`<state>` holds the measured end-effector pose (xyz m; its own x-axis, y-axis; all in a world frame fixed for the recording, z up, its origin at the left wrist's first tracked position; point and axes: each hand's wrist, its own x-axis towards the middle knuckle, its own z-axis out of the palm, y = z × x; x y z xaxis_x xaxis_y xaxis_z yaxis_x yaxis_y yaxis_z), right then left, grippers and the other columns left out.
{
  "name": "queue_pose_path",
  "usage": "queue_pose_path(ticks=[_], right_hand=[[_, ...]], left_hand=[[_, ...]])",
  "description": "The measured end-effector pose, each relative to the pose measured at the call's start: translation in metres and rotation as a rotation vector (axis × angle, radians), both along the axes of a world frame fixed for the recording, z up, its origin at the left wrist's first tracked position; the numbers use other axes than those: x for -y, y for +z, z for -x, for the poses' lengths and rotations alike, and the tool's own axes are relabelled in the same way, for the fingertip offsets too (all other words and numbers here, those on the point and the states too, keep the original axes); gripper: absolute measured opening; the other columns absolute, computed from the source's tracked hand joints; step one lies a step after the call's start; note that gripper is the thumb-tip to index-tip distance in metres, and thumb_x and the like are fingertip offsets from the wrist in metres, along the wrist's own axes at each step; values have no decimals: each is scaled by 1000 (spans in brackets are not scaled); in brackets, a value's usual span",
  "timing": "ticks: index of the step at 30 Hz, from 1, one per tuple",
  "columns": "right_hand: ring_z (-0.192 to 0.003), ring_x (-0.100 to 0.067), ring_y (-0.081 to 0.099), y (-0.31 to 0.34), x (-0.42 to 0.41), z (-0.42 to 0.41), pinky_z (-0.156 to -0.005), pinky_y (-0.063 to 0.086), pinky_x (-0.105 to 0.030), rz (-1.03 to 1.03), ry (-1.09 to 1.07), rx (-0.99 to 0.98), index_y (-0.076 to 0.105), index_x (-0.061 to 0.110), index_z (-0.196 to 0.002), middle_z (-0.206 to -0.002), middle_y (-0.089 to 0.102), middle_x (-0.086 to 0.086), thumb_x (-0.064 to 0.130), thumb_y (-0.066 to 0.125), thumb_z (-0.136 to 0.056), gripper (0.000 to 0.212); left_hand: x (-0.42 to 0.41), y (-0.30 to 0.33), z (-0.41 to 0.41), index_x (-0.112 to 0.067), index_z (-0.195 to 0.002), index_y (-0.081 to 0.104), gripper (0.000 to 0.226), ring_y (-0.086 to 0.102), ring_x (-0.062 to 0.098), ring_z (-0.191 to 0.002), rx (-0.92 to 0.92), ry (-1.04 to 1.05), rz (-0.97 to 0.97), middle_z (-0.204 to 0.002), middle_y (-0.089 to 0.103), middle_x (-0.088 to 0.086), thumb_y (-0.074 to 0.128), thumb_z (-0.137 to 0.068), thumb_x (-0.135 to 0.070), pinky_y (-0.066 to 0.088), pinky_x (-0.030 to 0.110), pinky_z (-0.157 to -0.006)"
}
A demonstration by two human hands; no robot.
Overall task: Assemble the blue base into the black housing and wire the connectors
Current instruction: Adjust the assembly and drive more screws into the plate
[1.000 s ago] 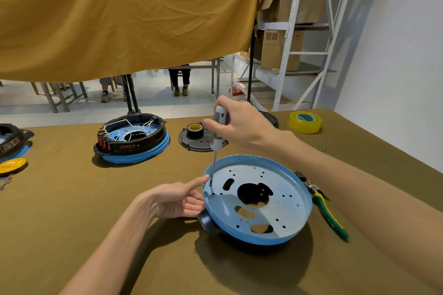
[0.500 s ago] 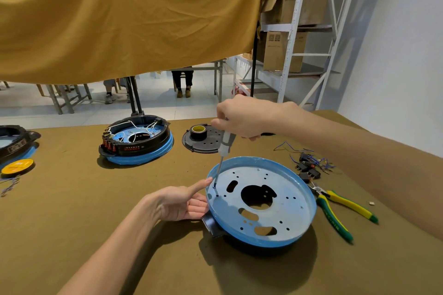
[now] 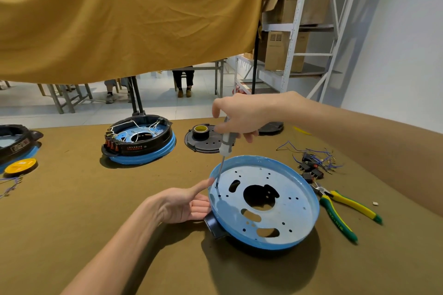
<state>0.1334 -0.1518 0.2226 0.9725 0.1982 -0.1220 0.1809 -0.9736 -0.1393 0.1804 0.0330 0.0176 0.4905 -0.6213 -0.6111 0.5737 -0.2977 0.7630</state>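
Note:
The round blue base (image 3: 287,206) lies face up on the black housing (image 3: 214,224), whose handle sticks out at the lower left. My right hand (image 3: 242,115) grips a clear-handled screwdriver (image 3: 226,143), its tip standing on a hole at the base's left rim. My left hand (image 3: 184,203) rests against the base's left edge, index finger stretched toward the tip. Loose wires and black connectors (image 3: 311,165) lie to the right of the base.
A finished black-and-blue unit (image 3: 139,139) with wiring stands at the back left, another (image 3: 14,143) at the far left beside a yellow disc (image 3: 21,165). A black plate with a tape roll (image 3: 201,137) lies behind the base. Green-yellow pliers (image 3: 342,208) lie to the right.
My right hand has swung so the screwdriver leans more from the upper right; its tip stays at the left rim. The view shifted left, revealing wires, connectors and the pliers' handles.

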Motion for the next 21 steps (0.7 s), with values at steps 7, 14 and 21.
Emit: queue_pose_path(ticks=[7,14,21], right_hand=[[-45,-12,65,3,0,-2,-44,50,-22,15,-27,-32,40,13,-134,-77,74,-8,33,55,-104,40],[-44,-9,63,1,3,-3,-44,49,-21,-59,-26,-60,37,15,-135,-68,72,-3,31,59,-102,42],[-48,-13,67,-1,3,-8,-43,49,-22,-62,-3,-23,43,15,-134,-75,74,-6,36,59,-102,42]], left_hand=[[0,-1,0,-1,-111,61,67,72,18,-70,-8,13,4,-83,74,11,82,-73,-53,59,29,-68],[-1,-1,0,1,-112,63,69,74,19,-75,-14,9,5,-89,76,11,81,-74,-54,59,29,-71],[-1,-2,-1,3,-121,61,80,74,20,-83,-5,16,-1,-100,76,14,84,-70,-55,59,31,-79]])
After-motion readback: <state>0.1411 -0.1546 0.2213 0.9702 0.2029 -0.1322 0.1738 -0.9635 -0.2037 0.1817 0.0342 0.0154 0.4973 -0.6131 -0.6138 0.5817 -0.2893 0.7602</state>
